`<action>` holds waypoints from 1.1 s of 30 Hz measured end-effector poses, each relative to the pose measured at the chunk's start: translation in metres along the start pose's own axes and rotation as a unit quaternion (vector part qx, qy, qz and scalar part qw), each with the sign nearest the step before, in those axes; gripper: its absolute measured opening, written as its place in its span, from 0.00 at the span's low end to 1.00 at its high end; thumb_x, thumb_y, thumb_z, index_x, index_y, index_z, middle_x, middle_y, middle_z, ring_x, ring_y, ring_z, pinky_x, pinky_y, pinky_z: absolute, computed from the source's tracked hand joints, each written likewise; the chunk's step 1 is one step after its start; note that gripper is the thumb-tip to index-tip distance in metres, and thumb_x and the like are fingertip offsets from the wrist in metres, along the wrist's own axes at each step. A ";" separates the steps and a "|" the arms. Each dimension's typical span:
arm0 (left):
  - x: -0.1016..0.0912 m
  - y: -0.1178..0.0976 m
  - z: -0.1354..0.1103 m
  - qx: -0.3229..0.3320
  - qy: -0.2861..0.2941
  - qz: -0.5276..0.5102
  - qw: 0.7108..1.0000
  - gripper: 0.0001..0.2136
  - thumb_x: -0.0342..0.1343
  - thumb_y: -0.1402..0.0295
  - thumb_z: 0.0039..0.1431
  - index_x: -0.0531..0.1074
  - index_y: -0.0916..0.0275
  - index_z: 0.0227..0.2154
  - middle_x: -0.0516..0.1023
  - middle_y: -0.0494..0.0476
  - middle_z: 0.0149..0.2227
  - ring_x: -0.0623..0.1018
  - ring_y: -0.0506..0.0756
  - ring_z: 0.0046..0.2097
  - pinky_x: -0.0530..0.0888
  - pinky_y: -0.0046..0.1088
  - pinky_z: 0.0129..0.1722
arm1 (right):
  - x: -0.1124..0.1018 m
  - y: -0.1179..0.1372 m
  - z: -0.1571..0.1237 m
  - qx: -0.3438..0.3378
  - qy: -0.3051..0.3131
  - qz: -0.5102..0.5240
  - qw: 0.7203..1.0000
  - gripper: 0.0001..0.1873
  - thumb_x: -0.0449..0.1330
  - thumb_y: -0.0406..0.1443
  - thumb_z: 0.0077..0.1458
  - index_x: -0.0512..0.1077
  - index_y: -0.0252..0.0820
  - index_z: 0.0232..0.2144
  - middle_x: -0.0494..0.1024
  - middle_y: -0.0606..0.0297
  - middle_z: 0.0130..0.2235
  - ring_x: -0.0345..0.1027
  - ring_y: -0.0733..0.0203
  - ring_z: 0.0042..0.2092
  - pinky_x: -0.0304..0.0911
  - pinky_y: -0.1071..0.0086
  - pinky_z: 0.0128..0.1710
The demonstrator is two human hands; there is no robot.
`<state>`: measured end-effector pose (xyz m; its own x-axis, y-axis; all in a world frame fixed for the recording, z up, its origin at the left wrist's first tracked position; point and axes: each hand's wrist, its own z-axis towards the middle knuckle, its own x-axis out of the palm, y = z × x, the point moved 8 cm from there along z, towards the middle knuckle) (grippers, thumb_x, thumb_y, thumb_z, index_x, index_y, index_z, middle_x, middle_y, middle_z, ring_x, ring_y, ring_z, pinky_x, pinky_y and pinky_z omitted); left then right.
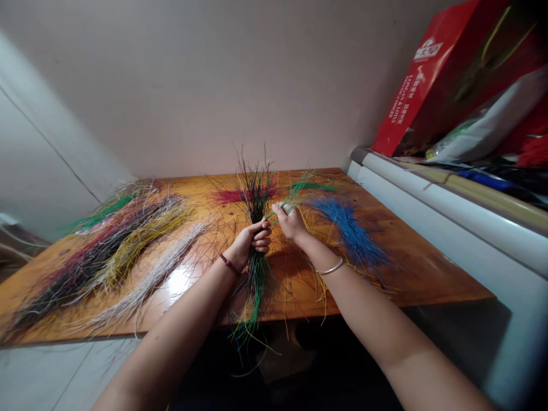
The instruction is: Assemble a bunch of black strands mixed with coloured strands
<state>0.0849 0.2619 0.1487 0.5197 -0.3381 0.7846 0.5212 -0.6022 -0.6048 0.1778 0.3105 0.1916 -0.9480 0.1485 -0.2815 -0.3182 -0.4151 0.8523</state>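
My left hand (253, 242) grips a thick bundle of thin strands (256, 194), black above my fist and green and yellow below it. My right hand (290, 222) pinches a few green strands (306, 187) close to the bundle. Loose strands lie sorted by colour on the varnished wooden table (411, 268). A blue pile (349, 231) sits just right of my right hand, and a red pile (240, 195) lies behind the bundle. White (149, 274), yellow (149, 240) and dark red-black (81, 262) piles spread across the left side.
A white appliance edge (449, 211) runs along the table's right side. On it stand a red paper bag (428, 74) and a white plastic bag (483, 120). A pale wall (192, 85) rises behind the table, and a tiled floor (55, 377) shows at lower left.
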 end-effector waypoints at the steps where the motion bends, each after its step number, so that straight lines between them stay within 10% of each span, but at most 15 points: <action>1: 0.000 0.000 0.000 0.001 0.001 0.001 1.000 0.09 0.48 0.68 0.60 0.61 0.63 0.26 0.44 0.41 0.15 0.49 0.43 0.13 0.49 0.16 0.12 | 0.001 -0.002 0.000 0.005 0.009 -0.014 1.000 0.23 0.49 0.47 0.55 0.56 0.42 0.14 0.54 0.71 0.16 0.47 0.68 0.21 0.42 0.70 0.23; 33: -0.004 -0.009 0.000 0.013 0.007 -0.063 0.998 0.10 0.46 0.66 0.62 0.61 0.65 0.26 0.47 0.41 0.17 0.51 0.42 0.13 0.48 0.14 0.11 | -0.008 -0.024 0.016 0.083 0.040 0.120 0.988 0.29 0.52 0.60 0.46 0.55 0.43 0.14 0.56 0.71 0.16 0.48 0.69 0.19 0.46 0.72 0.21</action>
<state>0.0785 0.2687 0.1512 0.4393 -0.2710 0.8565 0.5994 -0.6216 -0.5042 0.1930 0.3330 0.1806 -0.9959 -0.0108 -0.0901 -0.0836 -0.2767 0.9573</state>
